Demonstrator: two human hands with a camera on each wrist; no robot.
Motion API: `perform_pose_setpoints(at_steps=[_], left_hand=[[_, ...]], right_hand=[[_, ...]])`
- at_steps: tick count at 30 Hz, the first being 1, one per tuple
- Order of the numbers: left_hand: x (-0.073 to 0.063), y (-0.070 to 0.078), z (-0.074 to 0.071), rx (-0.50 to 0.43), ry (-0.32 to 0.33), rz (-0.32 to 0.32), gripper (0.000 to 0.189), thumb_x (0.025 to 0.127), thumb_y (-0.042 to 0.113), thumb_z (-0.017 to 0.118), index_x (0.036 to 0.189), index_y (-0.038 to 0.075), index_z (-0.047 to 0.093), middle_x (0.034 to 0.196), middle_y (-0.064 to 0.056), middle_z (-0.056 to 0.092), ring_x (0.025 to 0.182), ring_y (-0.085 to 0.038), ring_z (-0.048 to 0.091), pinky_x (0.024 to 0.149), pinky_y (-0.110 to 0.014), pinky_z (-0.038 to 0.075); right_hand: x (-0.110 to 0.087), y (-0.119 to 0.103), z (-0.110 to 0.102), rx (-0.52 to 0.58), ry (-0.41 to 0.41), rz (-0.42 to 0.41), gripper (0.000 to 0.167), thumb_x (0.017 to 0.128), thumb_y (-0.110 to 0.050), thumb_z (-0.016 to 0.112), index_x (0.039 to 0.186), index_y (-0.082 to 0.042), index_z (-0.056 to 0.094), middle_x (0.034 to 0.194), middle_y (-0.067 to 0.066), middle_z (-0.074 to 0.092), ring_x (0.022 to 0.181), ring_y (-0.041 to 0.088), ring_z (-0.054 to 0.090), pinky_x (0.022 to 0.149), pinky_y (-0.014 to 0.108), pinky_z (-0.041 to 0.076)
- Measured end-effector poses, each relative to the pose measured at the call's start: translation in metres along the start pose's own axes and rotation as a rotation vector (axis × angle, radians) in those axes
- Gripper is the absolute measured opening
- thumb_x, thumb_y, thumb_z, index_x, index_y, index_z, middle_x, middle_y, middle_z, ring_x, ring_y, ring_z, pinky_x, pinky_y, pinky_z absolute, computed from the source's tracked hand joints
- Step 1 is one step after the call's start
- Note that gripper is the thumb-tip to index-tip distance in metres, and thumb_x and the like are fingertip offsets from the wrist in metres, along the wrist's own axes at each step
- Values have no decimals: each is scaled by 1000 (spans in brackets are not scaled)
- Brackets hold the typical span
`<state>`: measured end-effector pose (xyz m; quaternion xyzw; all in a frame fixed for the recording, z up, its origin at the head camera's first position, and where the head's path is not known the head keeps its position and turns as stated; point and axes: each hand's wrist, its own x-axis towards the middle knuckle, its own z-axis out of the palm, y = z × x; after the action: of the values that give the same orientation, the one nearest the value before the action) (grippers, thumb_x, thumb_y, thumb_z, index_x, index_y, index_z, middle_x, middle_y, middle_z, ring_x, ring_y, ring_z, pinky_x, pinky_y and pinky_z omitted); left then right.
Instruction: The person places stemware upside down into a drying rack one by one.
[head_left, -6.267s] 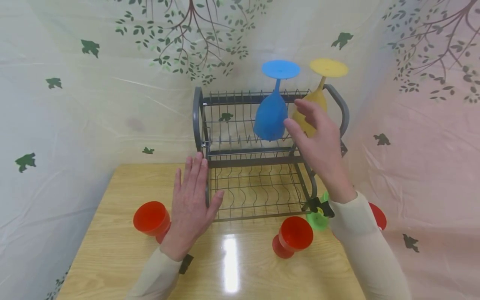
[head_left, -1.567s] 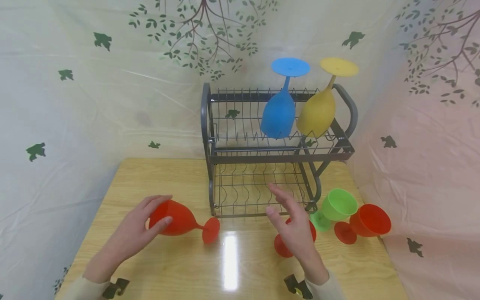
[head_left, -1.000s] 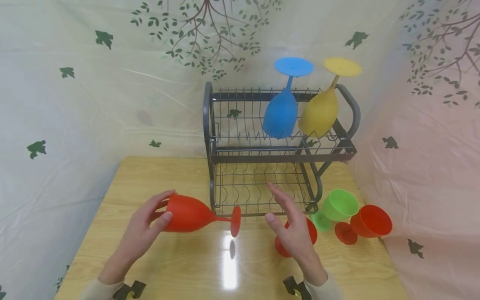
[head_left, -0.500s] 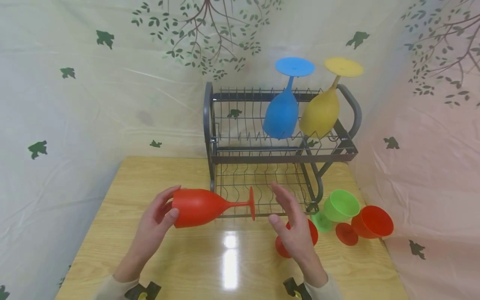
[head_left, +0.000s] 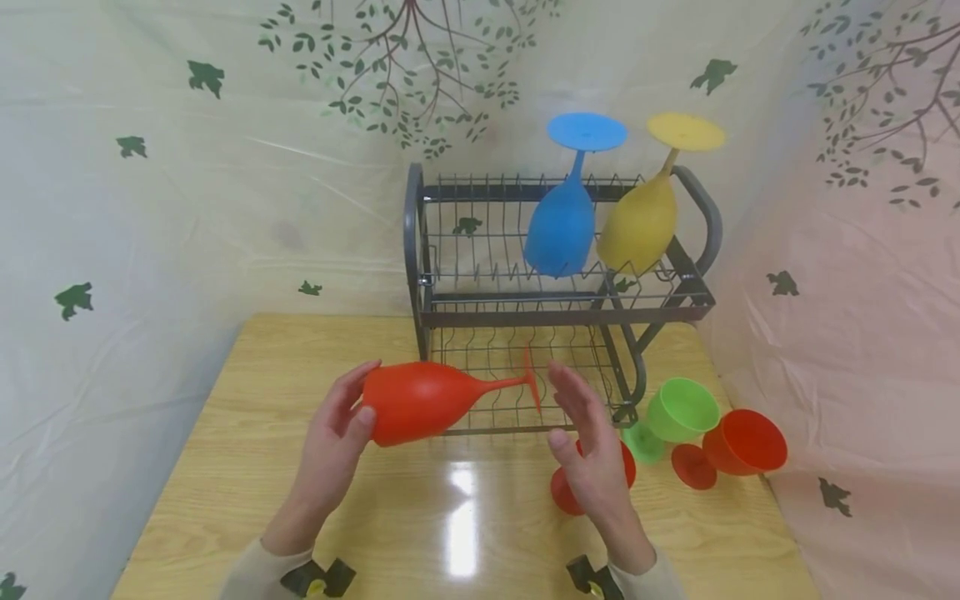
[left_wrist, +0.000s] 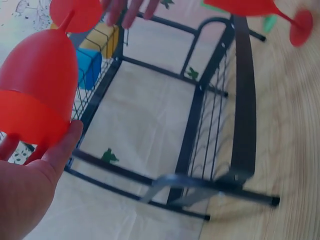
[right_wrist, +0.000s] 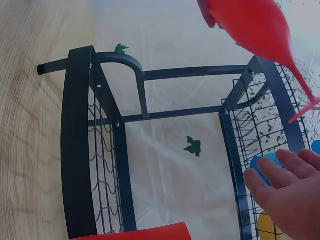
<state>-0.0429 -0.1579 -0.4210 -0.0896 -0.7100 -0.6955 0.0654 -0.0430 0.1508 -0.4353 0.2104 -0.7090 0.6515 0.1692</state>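
My left hand [head_left: 330,446] grips a red plastic wine glass [head_left: 423,404] by its bowl, close to the rim. The glass lies sideways in the air before the dish rack, its stem and foot pointing right. In the left wrist view the thumb [left_wrist: 67,142] presses the bowl near the rim. My right hand [head_left: 600,462] is empty, fingers relaxed and apart, beside the foot of the held glass. Below it, partly hidden, a second red glass [head_left: 566,493] stands on the table. A blue glass [head_left: 561,229] and a yellow glass [head_left: 640,225] sit upside down on the rack's upper tier.
The dark two-tier dish rack [head_left: 562,317] stands at the back of the wooden table [head_left: 300,358]. At the right, a green glass [head_left: 682,408] and another red glass [head_left: 744,442] stand close together near the table edge. A patterned curtain [head_left: 225,183] hangs behind.
Both hands have come away from the rack. My left hand has picked up the red glass from the table's left, tipped it sideways, and carried it up and right. My right hand barely moves lately.
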Motion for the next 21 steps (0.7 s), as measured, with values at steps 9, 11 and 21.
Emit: perform_pose_setpoints(at_steps=[9,11,21], left_hand=[[6,9,22,-157,29,-11,47,106,11,52,152,8,45,141,-10,56,120,-27,62,91,-33,60],[7,9,26,-182,30,-15,47,105,11,52,152,8,46,141,-10,56,121,-27,62,91,-34,60],[12,12,44,-331,29,-6,47,107,19,56,151,8,45,144,-12,54,123,-31,60,93,-36,59]], right_hand=[[-2,0,0,7,28,64,62,96,-5,66,154,-6,44,155,17,48,142,23,50,116,30,41],[-2,0,0,3,29,80,62,95,-7,68,153,-8,45,154,16,50,141,24,51,115,29,41],[7,-6,4,-5,-14,25,61,96,-9,68,152,-5,45,156,16,49,143,37,46,116,33,41]])
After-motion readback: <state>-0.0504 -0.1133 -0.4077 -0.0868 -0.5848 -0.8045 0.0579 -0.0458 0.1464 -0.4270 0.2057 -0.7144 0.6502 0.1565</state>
